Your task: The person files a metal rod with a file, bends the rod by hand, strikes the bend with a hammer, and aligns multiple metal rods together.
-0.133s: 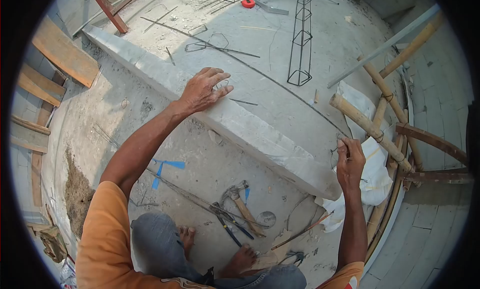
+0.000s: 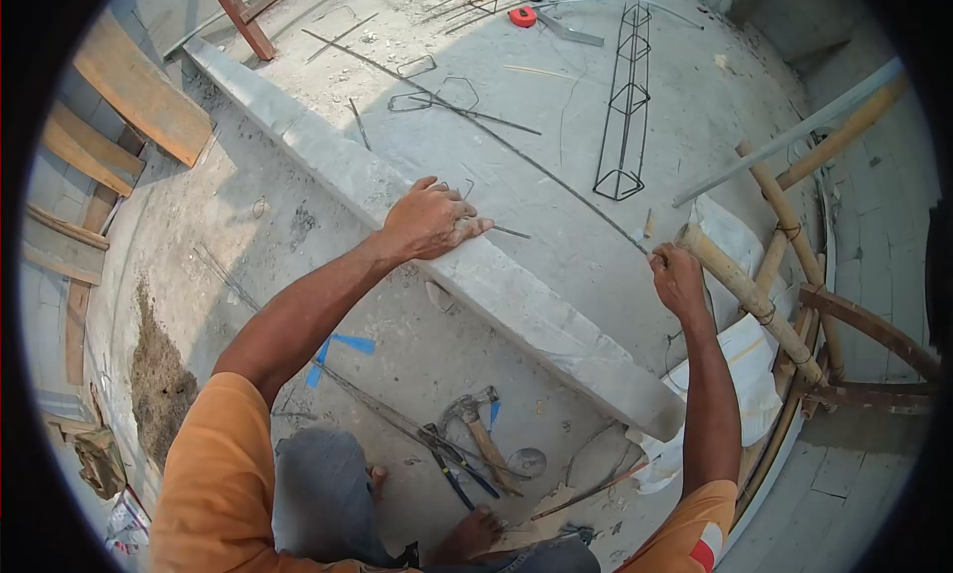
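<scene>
My left hand [image 2: 433, 221] rests on top of the long concrete beam [image 2: 556, 310], fingers bent over a thin piece of metal whose end [image 2: 512, 232] sticks out to the right. Whether the fingers grip it is not clear. At the right, my right hand [image 2: 677, 273] pinches the near end of a long thin steel rod [image 2: 556, 179]. The rod runs up and left across the floor, passing a bent wire stirrup [image 2: 409, 102]. Beyond the beam lies a long rebar cage [image 2: 625, 101].
Pincers [image 2: 453, 464], a hammer [image 2: 483, 436] and blue strips [image 2: 354, 344] lie near my feet. Bamboo poles [image 2: 749, 285] and a white sack [image 2: 735, 369] stand at the right. A red tape measure [image 2: 522, 16] lies at the back.
My right hand has moved up and slightly left with the rod's end. My left hand has come down onto the beam, its fingers lower. The view has shifted a little.
</scene>
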{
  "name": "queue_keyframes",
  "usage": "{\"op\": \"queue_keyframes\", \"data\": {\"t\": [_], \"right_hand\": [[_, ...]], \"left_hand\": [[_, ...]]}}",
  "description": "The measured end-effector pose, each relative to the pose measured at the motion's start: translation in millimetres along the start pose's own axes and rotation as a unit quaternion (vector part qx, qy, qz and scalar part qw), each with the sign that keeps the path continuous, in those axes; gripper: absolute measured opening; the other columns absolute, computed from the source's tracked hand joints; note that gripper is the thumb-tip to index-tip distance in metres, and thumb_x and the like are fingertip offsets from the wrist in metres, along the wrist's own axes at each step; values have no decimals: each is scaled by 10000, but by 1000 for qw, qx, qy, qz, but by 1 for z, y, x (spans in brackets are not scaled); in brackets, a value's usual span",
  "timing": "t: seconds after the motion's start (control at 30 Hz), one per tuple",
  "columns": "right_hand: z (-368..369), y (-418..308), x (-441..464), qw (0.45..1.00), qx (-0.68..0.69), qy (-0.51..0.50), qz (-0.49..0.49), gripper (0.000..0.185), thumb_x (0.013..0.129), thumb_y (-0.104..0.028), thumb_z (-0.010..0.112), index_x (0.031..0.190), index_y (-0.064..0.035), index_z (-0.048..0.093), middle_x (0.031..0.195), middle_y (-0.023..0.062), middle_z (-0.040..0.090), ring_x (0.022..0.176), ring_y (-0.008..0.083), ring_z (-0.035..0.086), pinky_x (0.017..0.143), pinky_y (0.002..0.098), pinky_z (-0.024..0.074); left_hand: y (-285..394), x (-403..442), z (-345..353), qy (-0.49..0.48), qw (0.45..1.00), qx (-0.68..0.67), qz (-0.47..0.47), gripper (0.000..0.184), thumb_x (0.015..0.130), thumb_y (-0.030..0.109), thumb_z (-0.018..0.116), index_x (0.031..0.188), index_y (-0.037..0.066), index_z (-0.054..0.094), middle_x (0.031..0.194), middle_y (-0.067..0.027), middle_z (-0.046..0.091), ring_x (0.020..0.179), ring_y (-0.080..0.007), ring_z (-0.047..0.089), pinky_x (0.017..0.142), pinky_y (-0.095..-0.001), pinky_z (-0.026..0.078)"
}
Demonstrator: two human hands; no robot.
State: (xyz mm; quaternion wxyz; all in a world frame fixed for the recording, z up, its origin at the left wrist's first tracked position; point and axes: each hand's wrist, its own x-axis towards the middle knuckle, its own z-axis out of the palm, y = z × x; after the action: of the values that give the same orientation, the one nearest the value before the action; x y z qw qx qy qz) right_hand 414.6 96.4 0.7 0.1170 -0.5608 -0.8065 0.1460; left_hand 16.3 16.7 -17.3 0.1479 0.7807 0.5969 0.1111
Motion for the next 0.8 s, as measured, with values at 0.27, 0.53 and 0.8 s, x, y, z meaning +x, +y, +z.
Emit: {"op": "queue_keyframes", "data": {"t": [0.27,0.53,0.8], "right_hand": [[147,44,118,976,-154,-153,-3,298,842,-124,579,1074,57,531,1078,230,578,942,410,603,862,474,502],[163,40,119,982,-161,-96,-7,184,869,-141,599,967,3,538,999,214,571,925,409,589,756,487,500],[70,-21,92,997,1,72,-36,208,896,-136,591,797,-7,462,760,160,511,681,357,525,613,459,403]], "left_hand": [[-9,6,-13,-22,999,46,-12,564,928,525,501,909,2,712,885,-173,695,971,-312,642,1022,-466,380],[-15,5,3,76,996,33,40,561,929,506,508,793,0,708,695,-149,651,779,-298,651,936,-460,432],[-14,5,-7,14,1000,17,11,580,920,527,509,859,-16,703,780,-168,678,847,-300,661,975,-470,426]]}}
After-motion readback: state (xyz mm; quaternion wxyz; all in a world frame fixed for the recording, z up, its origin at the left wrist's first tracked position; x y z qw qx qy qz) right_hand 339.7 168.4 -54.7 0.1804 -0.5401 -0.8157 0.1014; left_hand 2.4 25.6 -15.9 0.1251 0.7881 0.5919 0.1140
